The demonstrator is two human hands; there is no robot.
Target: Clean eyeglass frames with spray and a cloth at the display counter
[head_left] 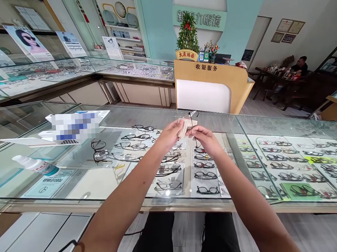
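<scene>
Both my hands are held out over the glass counter in the middle of the view. My left hand (173,133) is closed on a pale cream cloth (183,129), which is folded around part of a pair of eyeglasses. My right hand (203,136) pinches the dark-framed eyeglasses (191,119); one temple sticks up above the fingers and another dark part points down. The lens area is mostly hidden by the cloth and fingers. Below my hands, rows of eyeglasses (205,175) lie inside the display case.
On the glass counter (123,119), a white spray bottle (36,165) lies at the left, near a white box (72,127) and a pair of glasses (99,151). Beyond stands a cashier desk (211,73) with a plant (186,33). A person (300,67) sits far right.
</scene>
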